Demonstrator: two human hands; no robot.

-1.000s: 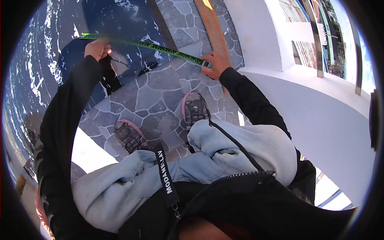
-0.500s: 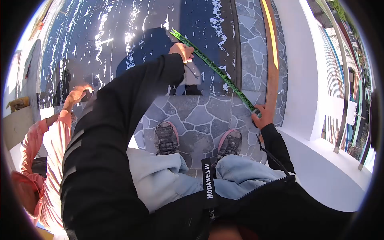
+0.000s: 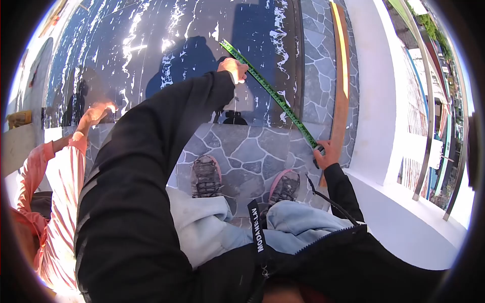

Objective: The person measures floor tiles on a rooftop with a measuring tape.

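Note:
A green tape measure blade (image 3: 275,96) stretches diagonally over a dark sheet (image 3: 202,30) streaked with white marks. My left hand (image 3: 233,69) is closed at the blade, below its far end, with the fingertips at its edge. My right hand (image 3: 329,153) grips the dark tape measure case (image 3: 319,150) at the near end, over the stone-patterned floor. The fingers partly cover the case. Both of my arms are in black sleeves.
A long brown wooden board (image 3: 341,86) lies to the right, beside a white wall (image 3: 376,91). My shoes (image 3: 206,177) stand on the stone-patterned floor (image 3: 247,146). At left, another person in a pink sleeve (image 3: 68,166) reaches a hand (image 3: 98,112) over the sheet.
The view has shifted slightly. My right hand and the case sit a little lower and further left in the picture. Both hands keep their hold on the tape measure.

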